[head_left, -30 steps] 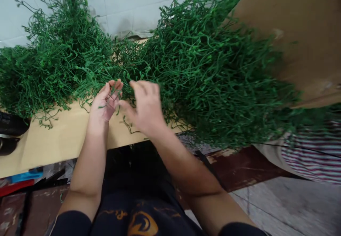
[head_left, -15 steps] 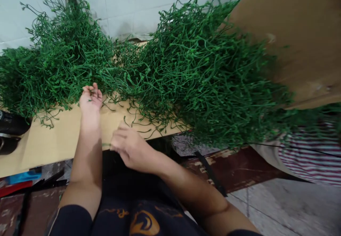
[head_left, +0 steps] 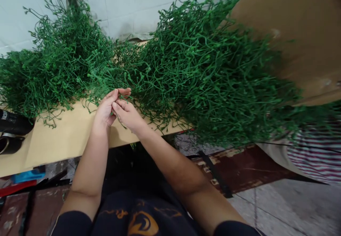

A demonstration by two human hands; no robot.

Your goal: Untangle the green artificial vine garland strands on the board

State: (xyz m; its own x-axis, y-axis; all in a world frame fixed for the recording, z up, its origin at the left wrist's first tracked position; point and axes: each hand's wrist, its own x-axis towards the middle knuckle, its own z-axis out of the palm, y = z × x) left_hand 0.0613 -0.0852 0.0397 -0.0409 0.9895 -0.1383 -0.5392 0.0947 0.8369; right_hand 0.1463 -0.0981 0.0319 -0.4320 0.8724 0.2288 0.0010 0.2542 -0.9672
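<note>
In the head view, the left hand (head_left: pixel 106 107) and right hand (head_left: pixel 129 116) meet over the desk (head_left: pixel 60 136), fingers overlapping; I cannot tell whether either is clamped on a stem. The left heap of green stems (head_left: pixel 53 72) lies beyond and left of them, the larger right heap (head_left: pixel 202 72) just beyond and rightward. Half a second ago the hands were apart, the right nearer the desk's front edge.

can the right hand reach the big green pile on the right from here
Probably yes: the right hand is close to the right-hand green pile, and nothing visible stands between them.
</note>
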